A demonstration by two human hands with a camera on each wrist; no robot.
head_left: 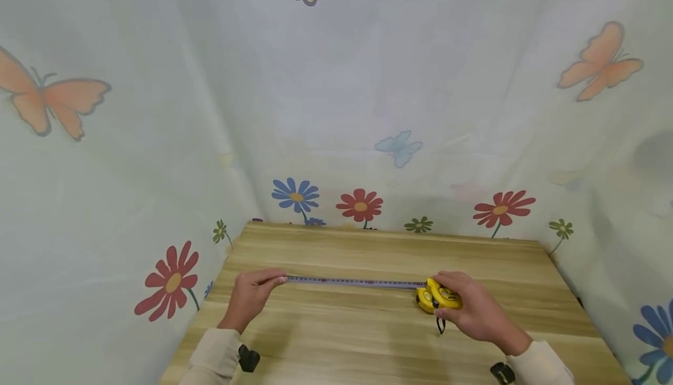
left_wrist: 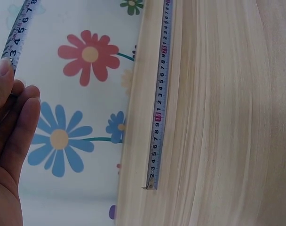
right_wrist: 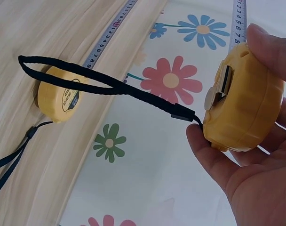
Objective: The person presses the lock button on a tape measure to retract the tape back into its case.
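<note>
Two yellow tape measures with their blades drawn out are here. My right hand [head_left: 473,309] holds the raised tape measure [right_wrist: 249,103] by its case, thumb and fingers around it. A black wrist strap [right_wrist: 147,101] hangs from that case. Its blade [left_wrist: 20,35] runs across to my left hand [head_left: 252,294], which pinches the blade's end between thumb and fingers. The second tape measure [right_wrist: 60,96] lies on the wooden table, its blade [left_wrist: 159,99] stretched straight with the metal hook at the near end in the left wrist view. From the head, the raised one overlaps it.
The wood-grain table [head_left: 336,338] is bordered at the back and sides by a pale curtain [head_left: 326,93] printed with flowers and butterflies. A second black strap [right_wrist: 13,160] trails from the case on the table.
</note>
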